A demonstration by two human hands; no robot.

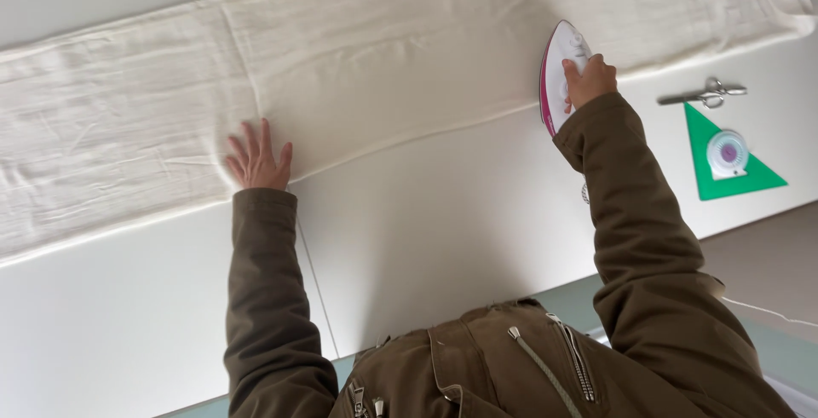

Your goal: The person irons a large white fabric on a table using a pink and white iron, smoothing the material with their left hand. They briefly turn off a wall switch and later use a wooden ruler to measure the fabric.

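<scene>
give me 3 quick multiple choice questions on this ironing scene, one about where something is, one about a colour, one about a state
1. Where do the scissors lie?
A. on the cloth, by the left hand
B. on the white table, just above the green triangle
C. under the iron

2. What colour is the trim of the iron?
A. blue
B. yellow
C. pink-magenta

3. How is the left hand placed?
A. flat on the cloth, fingers spread
C. closed around the scissors
B. raised off the table

Answers:
1 B: the scissors rest on the bare table, next to the top corner of the green triangle.
2 C: a pink-magenta edge runs along the white iron held by the right hand.
3 A: the palm presses the cream cloth near its lower edge.
</scene>
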